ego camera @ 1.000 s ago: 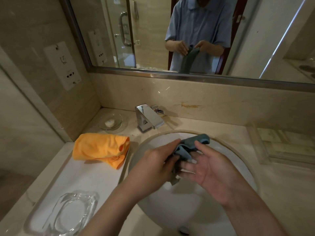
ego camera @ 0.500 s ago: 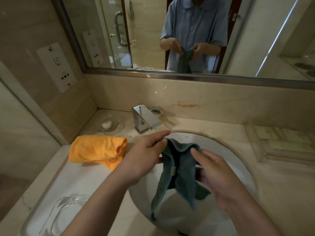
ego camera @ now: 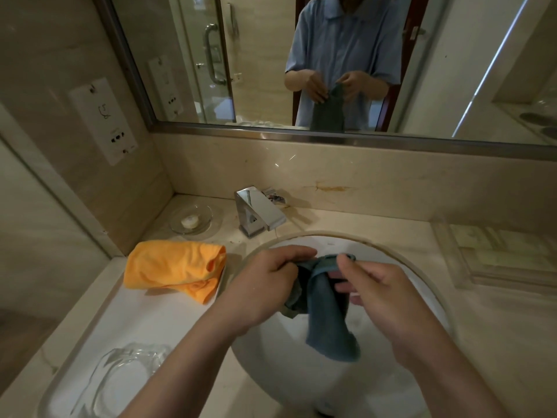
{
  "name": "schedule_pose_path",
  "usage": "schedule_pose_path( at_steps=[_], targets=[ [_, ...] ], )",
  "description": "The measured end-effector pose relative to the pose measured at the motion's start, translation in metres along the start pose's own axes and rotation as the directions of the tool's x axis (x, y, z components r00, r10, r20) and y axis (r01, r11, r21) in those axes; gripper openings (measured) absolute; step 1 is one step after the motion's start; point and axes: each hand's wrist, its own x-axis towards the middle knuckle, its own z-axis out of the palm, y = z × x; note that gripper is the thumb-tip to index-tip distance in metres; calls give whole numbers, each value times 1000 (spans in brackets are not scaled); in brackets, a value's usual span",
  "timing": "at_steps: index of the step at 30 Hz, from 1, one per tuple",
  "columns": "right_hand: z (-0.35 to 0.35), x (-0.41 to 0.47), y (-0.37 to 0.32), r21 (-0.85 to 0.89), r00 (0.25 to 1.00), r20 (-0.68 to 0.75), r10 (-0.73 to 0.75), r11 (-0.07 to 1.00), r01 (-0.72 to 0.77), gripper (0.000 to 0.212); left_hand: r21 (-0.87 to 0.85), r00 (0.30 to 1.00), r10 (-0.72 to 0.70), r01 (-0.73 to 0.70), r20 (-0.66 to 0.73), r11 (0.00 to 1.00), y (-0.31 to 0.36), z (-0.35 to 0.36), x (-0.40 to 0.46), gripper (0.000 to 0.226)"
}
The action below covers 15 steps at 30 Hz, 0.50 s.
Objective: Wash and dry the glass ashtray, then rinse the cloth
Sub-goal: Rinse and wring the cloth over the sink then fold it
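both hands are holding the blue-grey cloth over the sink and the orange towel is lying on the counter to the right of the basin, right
Not quite. In the head view the folded orange towel lies left of the white round basin, not right. The rest holds: left hand and right hand both hold the blue-grey cloth over it.

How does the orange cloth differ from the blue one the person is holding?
The orange cloth lies bunched on the white tray left of the sink, untouched; the blue cloth hangs over the sink, pinched at its top by the left hand and right hand. The orange cloth is bright, the blue cloth dark. Both look like soft cleaning cloths.
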Motion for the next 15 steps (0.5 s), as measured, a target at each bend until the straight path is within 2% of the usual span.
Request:
schedule_pose_path(
  at_steps=[5,11,13,15],
  targets=[
    [-2,0,-5,407,999,4,53,912,-51,19,-136,997,48,-38,67,990,-6,6,-6,44],
    [-3,-4,-10,586,999,-1,32,810,-25,19,-303,988,105,-68,109,951,-8,4,-12,52],
    [-3,-6,-11,612,1000,-7,21,791,-12,18,-276,983,122,-81,134,958,-11,3,-11,55],
    [-4,-8,-14,639,1000,4,-8,769,3,20,-135,985,138,-124,102,983,-11,3,-9,58]
  ],
)
